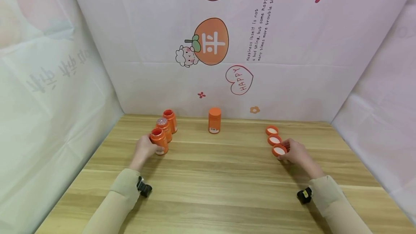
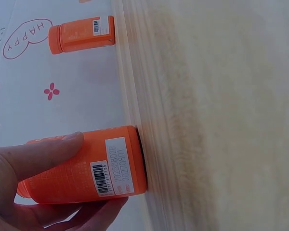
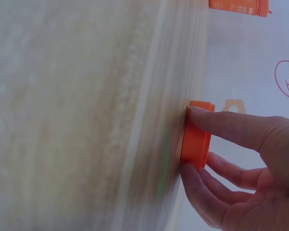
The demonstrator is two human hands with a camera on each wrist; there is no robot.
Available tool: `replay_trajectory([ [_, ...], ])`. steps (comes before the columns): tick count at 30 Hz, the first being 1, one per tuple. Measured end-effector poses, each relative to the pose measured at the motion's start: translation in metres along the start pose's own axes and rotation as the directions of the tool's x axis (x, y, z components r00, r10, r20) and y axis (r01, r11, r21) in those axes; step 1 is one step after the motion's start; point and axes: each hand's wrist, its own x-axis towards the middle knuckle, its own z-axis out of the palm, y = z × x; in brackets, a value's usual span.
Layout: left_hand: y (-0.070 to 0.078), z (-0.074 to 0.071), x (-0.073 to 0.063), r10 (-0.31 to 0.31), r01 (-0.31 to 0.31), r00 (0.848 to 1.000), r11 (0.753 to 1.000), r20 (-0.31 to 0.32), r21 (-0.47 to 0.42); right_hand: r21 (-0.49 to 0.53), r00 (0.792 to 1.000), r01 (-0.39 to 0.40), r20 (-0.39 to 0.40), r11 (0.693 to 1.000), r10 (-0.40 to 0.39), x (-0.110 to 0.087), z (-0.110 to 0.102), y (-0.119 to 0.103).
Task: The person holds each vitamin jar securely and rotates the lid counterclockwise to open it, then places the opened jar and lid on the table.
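Three uncapped orange bottles stand in a slanting row at the left of the table. My left hand grips the nearest orange bottle, thumb on one side and fingers round the other; its barcode label shows in the left wrist view. Behind it are the middle bottle, with something pale at its mouth, and the far bottle. At the right, my right hand pinches the nearest orange lid by its rim, white inside up. Two more lids, the middle lid and the far lid, lie behind it.
A capped orange bottle stands upright at the back middle of the wooden table. A printed white cloth hangs behind the table, and more white cloth borders both sides.
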Motion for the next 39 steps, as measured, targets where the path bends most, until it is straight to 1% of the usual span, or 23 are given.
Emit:
replay_trajectory([
  [8,0.001,-0.001,0.001,-0.006,0.006,1.0,1.0,-0.016,0.006,0.0,1.0,0.001,0.002,1.0,-0.001,0.0,0.0,0.0],
  [13,0.0,-0.002,0.002,0.0,0.0,1.0,1.0,-0.014,0.004,0.009,1.0,0.0,0.004,1.0,0.0,-0.001,-0.001,0.0],
  [17,-0.001,-0.002,0.002,0.01,-0.01,1.0,1.0,-0.021,0.025,0.012,1.0,0.005,0.005,1.0,-0.005,-0.002,-0.002,0.0],
  [20,-0.001,-0.003,0.003,0.018,-0.018,1.0,0.999,-0.018,0.038,0.014,1.0,0.007,0.003,1.0,-0.007,-0.003,-0.001,0.0],
  [23,-0.002,-0.003,0.002,0.019,-0.019,1.0,1.0,-0.004,0.021,0.012,1.0,0.011,0.003,1.0,-0.011,-0.003,-0.001,0.001],
  [26,-0.001,-0.005,-0.001,0.019,-0.019,1.0,1.0,0.003,0.012,0.01,1.0,0.015,0.003,1.0,-0.015,-0.004,-0.002,0.001],
  [30,0.0,-0.006,-0.006,0.024,-0.024,1.0,0.999,-0.007,0.029,0.013,1.0,0.023,0.003,1.0,-0.023,-0.007,-0.003,0.001],
  [34,0.0,-0.007,-0.012,0.022,-0.022,1.0,0.999,-0.004,0.024,0.016,1.0,0.024,0.006,1.0,-0.024,-0.012,-0.006,0.0],
  [39,-0.003,-0.008,-0.017,0.024,-0.024,1.0,0.999,-0.004,0.023,0.007,1.0,-0.008,0.022,1.0,0.008,-0.018,-0.01,-0.002],
])
